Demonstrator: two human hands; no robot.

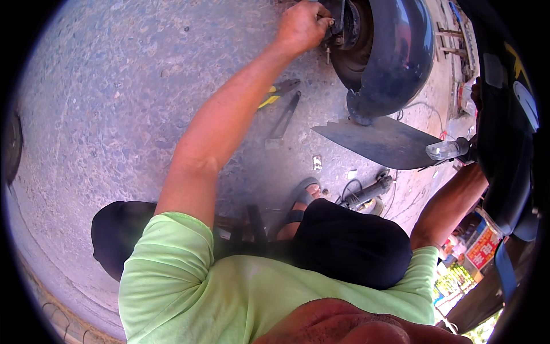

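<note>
My left hand reaches up to the wheel hub of a scooter, its fingers closed in a pinch beside the hub. What they hold is too small to make out. A glossy dark fender curves around the wheel, and a flat black mud flap hangs from its near end. My right forearm runs up behind the scooter's black bodywork, close to a clear-lensed turn signal. The bodywork and signal hide most of the right hand, so its fingers cannot be read.
Yellow-handled pliers and a long dark metal tool lie on the concrete floor below my left forearm. Near my sandalled foot is a dark cylindrical tool with a cable. Part of another wheel shows at far left.
</note>
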